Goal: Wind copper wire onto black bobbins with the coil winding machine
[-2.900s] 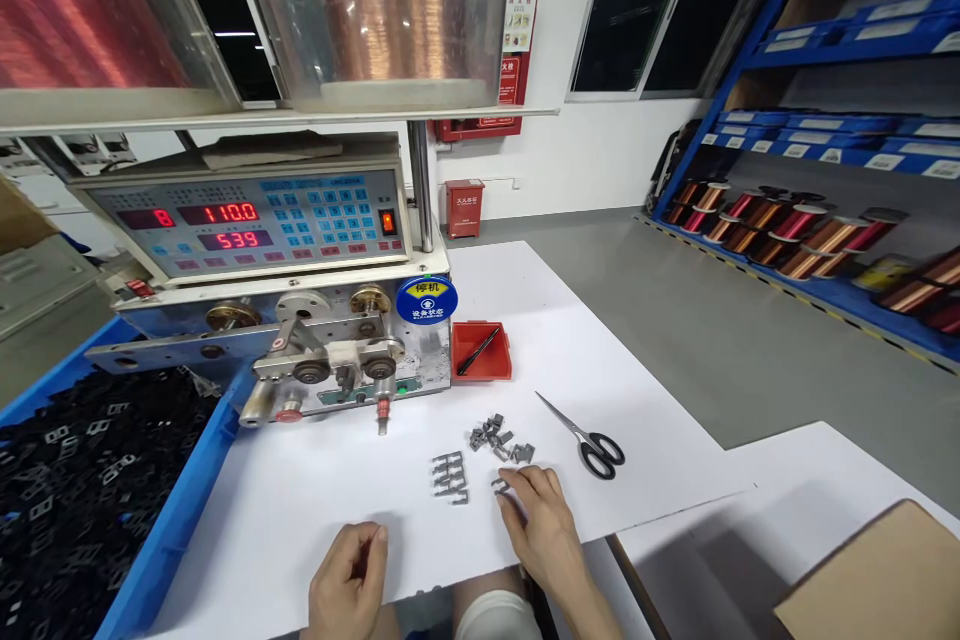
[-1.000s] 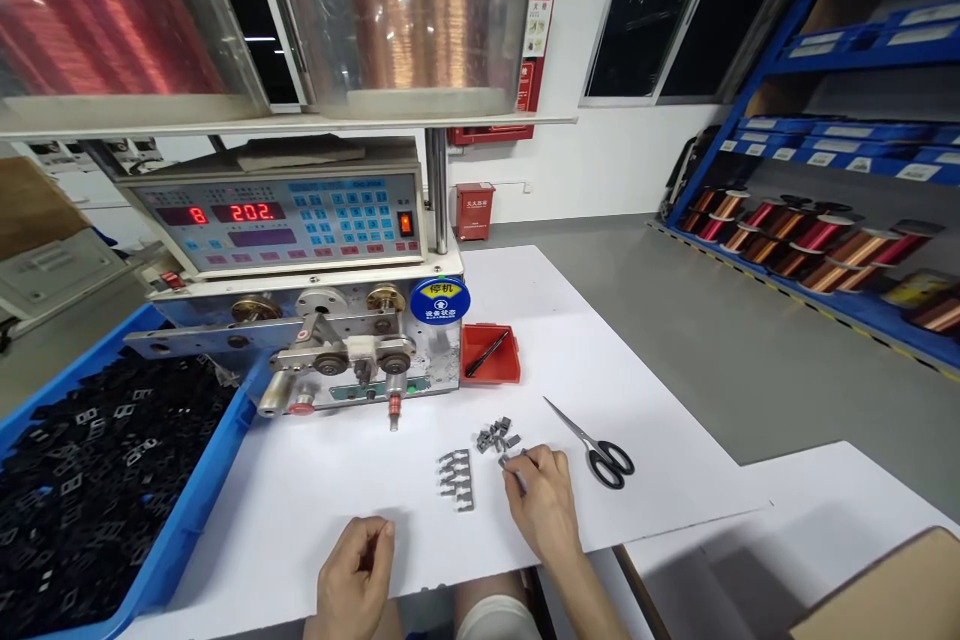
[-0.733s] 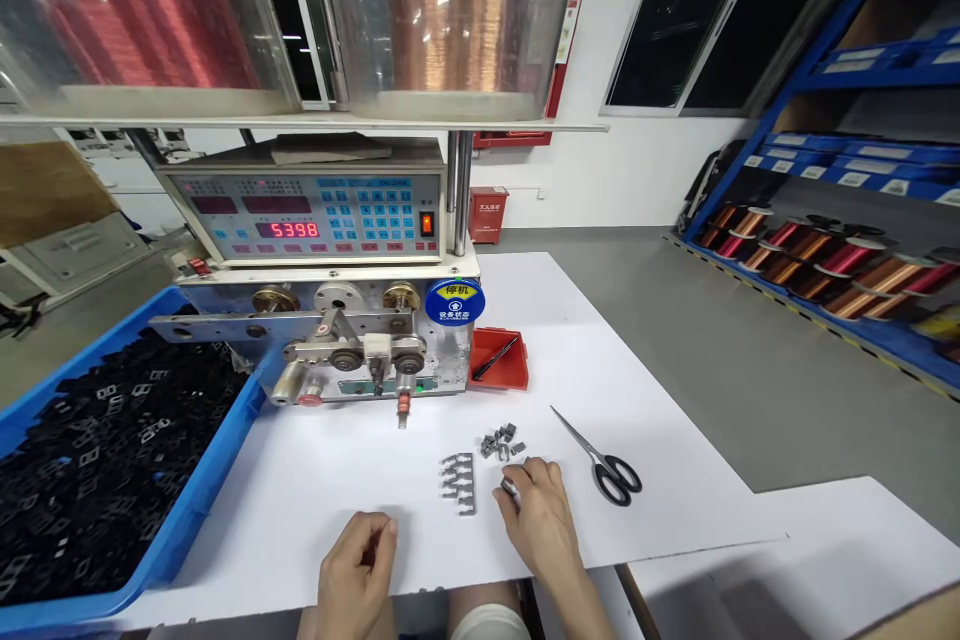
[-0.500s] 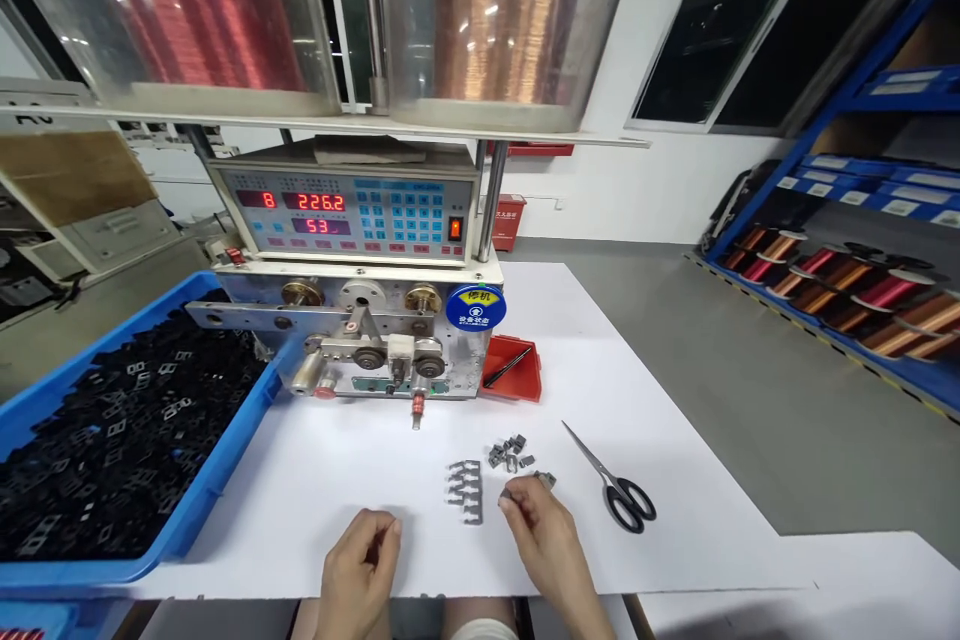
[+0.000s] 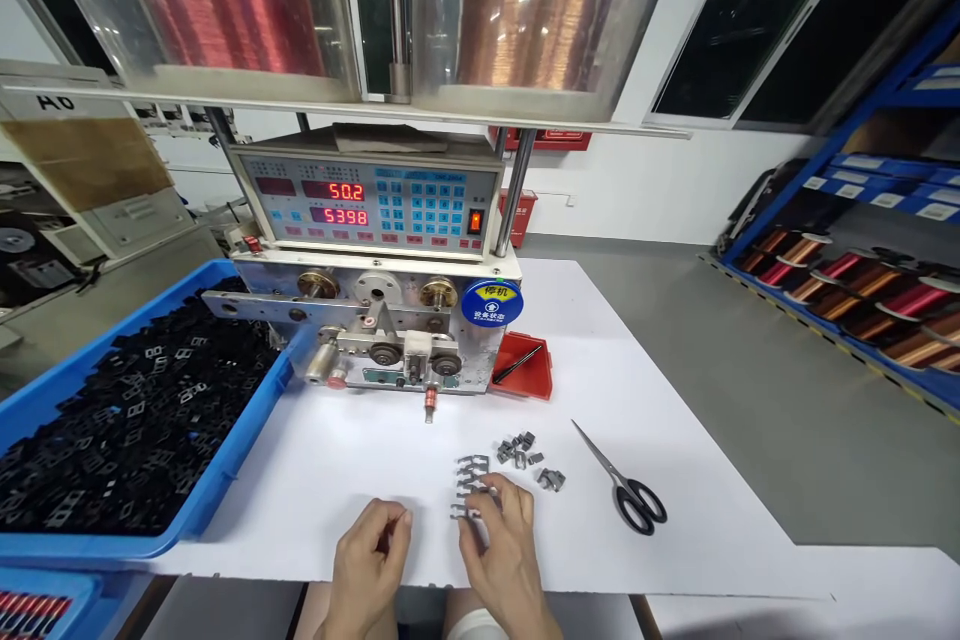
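Small grey metal pieces (image 5: pixel 472 469) stand in a short row on the white table. At the near end of that row is my right hand (image 5: pixel 504 545), its thumb and forefinger closing around one of the pieces, partly hidden by the fingers. To the left, my left hand (image 5: pixel 370 557) hovers over the table's front edge with the fingertips pressed together; whatever they may hold is hidden. Two loose heaps of grey pieces, one farther back (image 5: pixel 519 450) and one to the right (image 5: pixel 551 479), lie beyond my right hand.
Black-handled scissors (image 5: pixel 637 503) lie at the right. A winding machine (image 5: pixel 360 200) with a lit display stands behind, a red tray (image 5: pixel 536 380) holding a black pen-like tool beside it. On the left is a blue bin (image 5: pixel 206 510) full of black parts.
My right hand has moved left from the loose heap to the row of pieces. My left hand stays closed near the edge. The view has shifted slightly, and the display digits differ.
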The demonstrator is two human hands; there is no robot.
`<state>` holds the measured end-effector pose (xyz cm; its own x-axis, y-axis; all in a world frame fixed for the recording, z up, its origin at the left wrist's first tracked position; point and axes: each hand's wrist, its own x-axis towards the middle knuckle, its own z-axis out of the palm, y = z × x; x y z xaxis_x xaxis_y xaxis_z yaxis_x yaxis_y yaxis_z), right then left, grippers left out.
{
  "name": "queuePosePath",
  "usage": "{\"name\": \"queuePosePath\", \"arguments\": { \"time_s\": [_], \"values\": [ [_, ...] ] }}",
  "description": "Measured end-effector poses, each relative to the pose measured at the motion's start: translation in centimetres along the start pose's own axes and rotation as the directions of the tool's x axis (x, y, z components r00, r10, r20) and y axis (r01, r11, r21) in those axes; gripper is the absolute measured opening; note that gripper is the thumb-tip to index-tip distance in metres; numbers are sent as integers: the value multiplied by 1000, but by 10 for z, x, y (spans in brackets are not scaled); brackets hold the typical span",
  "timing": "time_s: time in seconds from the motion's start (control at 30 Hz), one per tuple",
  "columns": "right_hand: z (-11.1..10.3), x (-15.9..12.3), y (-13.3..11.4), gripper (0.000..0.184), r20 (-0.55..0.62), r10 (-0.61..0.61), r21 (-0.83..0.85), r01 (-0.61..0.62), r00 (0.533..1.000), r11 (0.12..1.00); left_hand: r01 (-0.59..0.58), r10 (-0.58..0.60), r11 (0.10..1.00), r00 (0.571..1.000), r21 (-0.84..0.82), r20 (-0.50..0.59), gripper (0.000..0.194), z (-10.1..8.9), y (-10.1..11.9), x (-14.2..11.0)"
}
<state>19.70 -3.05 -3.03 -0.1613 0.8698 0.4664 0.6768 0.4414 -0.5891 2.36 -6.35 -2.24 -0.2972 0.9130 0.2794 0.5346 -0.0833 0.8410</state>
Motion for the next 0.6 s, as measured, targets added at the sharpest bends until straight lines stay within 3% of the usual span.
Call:
{"name": "queuePosePath", "arguments": {
  "time_s": [0.4, 0.5, 0.6],
  "values": [
    [14, -1, 4, 16, -105, 36, 28, -33, 994, 999, 62, -62, 996, 998, -71, 3, 29, 2, -1, -3],
    [10, -1, -2, 15, -145, 79, 99, -64, 986, 993, 174, -175, 972, 985, -158, 10, 34, 2, -4, 2],
    [5, 10, -14, 10, -150, 135, 269, -91, 979, 959, 358, -355, 881, 932, -309, 69, 39, -3, 5, 27]
  ]
}}
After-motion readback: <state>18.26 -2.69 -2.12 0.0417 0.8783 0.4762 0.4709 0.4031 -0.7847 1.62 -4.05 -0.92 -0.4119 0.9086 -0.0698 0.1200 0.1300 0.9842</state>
